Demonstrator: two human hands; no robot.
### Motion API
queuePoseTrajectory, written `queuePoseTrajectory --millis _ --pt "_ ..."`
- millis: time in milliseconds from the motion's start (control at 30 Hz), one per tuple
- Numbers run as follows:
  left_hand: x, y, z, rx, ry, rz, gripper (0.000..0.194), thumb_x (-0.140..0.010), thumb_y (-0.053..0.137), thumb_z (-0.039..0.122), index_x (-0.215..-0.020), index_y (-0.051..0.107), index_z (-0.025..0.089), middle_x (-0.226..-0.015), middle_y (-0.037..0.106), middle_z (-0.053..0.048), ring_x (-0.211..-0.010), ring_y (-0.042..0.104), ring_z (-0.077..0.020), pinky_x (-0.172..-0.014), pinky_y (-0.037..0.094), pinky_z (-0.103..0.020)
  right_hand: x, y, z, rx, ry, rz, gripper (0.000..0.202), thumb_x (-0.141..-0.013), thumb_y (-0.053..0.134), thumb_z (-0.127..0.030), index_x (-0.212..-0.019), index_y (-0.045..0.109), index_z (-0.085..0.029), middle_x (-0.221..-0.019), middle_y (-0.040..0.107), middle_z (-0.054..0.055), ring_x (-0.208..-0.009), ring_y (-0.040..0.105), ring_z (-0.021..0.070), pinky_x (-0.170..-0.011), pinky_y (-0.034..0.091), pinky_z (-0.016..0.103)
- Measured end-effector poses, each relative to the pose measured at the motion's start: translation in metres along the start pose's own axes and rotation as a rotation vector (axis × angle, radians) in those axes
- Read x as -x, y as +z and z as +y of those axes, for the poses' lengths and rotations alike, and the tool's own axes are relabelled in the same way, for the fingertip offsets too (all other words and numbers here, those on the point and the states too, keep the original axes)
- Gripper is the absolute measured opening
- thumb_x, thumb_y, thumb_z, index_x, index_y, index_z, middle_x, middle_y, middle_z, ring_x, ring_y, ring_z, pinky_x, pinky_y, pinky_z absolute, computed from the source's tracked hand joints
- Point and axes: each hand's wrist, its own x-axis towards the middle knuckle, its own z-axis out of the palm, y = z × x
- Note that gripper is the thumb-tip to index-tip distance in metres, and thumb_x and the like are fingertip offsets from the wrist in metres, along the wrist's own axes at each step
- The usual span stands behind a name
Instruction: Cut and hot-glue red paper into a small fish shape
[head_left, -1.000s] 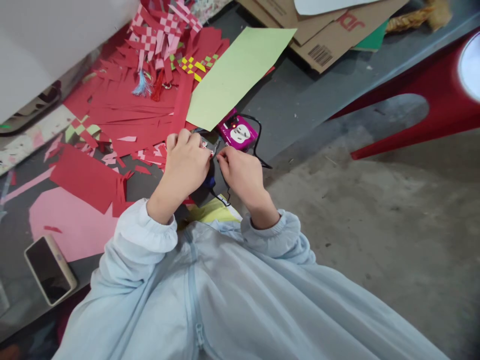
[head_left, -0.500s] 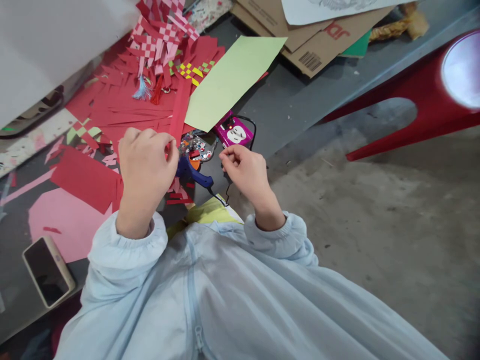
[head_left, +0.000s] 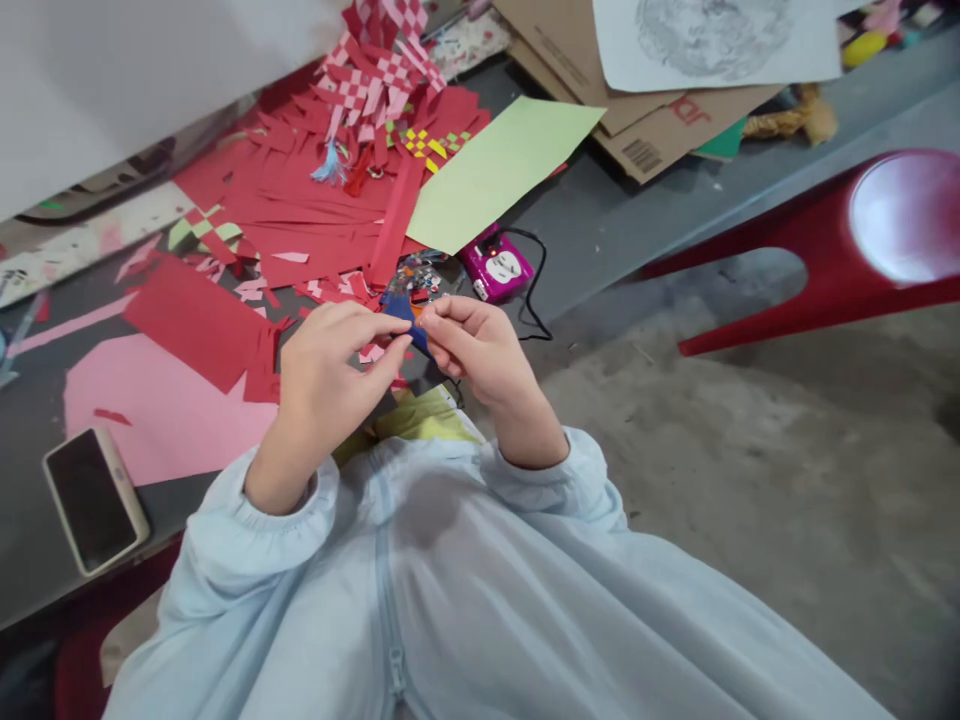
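My left hand (head_left: 330, 365) and my right hand (head_left: 484, 355) meet fingertip to fingertip in front of my jacket, above the table's near edge. The left thumb and index finger come together at their tips. On the other side, the right fingers are curled in a pinch. Whatever sits between them is too small to make out. Right behind the fingers lies a blue glue gun (head_left: 400, 308), partly covered by them. Beyond it is a small heap of shiny little trinkets (head_left: 420, 272), and a magenta box (head_left: 497, 265) with a black cord stands to its right.
Red paper sheets and strips (head_left: 307, 205) cover the table's middle, with woven checkered paper pieces (head_left: 390, 72) on top. A pale green sheet (head_left: 502, 175), cardboard (head_left: 637, 130), a pink sheet (head_left: 165, 420) and a phone (head_left: 96, 500) lie around. A red stool (head_left: 832, 240) stands at right.
My hands were apart; the left has come down and right so that the fingertips now meet. The glue gun is now more hidden behind them. The whole view has shifted slightly.
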Motion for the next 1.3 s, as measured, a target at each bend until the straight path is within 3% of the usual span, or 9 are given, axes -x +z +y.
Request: queuePoseTrajectory --millis 267,467,633,900,1300 --pt "0.034 -0.018 -0.009 0.145 -0.038 0.241 0.010 -0.082 0.076 0.018 -0.091 0.077 0.022 -0.077 0.073 0.003 -0.067 0.065 -0.0099 -0.061 0.050 -0.022 0.008 0.038 0.004 0.004 0.026 -0.162 0.044 -0.073 0.077 -0.059 -0.080 0.061 -0.018 -0.047 0.051 -0.010 -0.036 0.039 0.0019 -0.035 0.030 0.015" --pt "0.055 -0.030 -0.024 0.125 -0.020 0.326 0.011 -0.083 0.077 0.019 -0.091 0.078 0.026 -0.082 0.074 0.002 -0.070 0.065 -0.0095 -0.063 0.051 -0.022 0.010 0.059 0.013 -0.004 0.026 -0.251 0.037 -0.078 0.077 -0.052 -0.081 0.063 -0.018 -0.050 0.053 -0.009 -0.038 0.039 0.0015 -0.036 0.027 0.014" --pt "0.067 -0.033 -0.033 0.124 -0.053 0.402 0.006 -0.083 0.078 0.024 -0.088 0.079 0.026 -0.078 0.073 0.001 -0.067 0.064 -0.0100 -0.060 0.050 -0.022 0.011 0.075 0.013 -0.018 0.090 -0.277 0.041 -0.072 0.080 -0.055 -0.079 0.062 -0.018 -0.047 0.048 -0.010 -0.037 0.033 0.0015 -0.036 0.024 0.017" --pt "0.081 -0.032 -0.043 0.197 -0.104 0.448 0.004 -0.085 0.076 0.028 -0.087 0.078 0.026 -0.077 0.073 0.001 -0.065 0.063 -0.0097 -0.059 0.049 -0.023 0.011 0.088 0.017 -0.089 0.174 -0.325 0.044 -0.066 0.085 -0.053 -0.078 0.062 -0.017 -0.042 0.044 -0.012 -0.035 0.027 0.0005 -0.036 0.016 0.017" --pt "0.097 -0.035 -0.053 0.160 -0.050 0.475 0.009 -0.084 0.077 0.022 -0.091 0.078 0.027 -0.076 0.072 0.001 -0.067 0.064 -0.0107 -0.062 0.052 -0.024 0.006 0.094 0.030 -0.054 0.242 -0.381 0.044 -0.066 0.085 -0.052 -0.079 0.064 -0.015 -0.043 0.047 -0.011 -0.034 0.028 -0.0002 -0.036 0.017 0.016"
